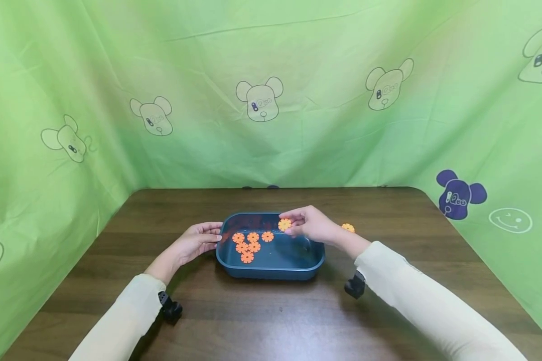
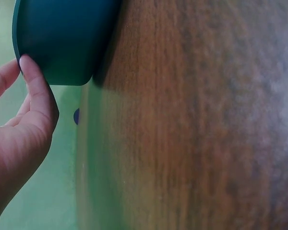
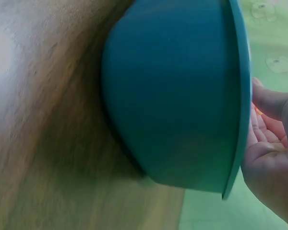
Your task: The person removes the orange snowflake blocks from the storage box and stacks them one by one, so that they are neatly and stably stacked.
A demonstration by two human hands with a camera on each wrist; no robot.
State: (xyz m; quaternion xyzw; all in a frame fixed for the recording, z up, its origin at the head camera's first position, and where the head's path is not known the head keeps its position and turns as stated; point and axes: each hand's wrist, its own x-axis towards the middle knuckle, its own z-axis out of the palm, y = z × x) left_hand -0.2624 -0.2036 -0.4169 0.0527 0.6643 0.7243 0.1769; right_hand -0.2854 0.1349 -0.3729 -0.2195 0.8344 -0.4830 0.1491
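Note:
A dark blue oval-cornered tub stands on the wooden table. My left hand pinches its left rim between thumb and fingers; the left wrist view shows the thumb against the outer wall. Several notched orange plastic discs lie in the tub's left half. Over the back right part of the tub, my right hand holds another notched disc, lighter orange, between thumb and fingers. The right wrist view has the tub's wall hiding most of that disc.
One more orange disc lies on the table right of the tub, partly behind my right forearm. Green cloth with printed bear heads hangs behind the table and along both sides.

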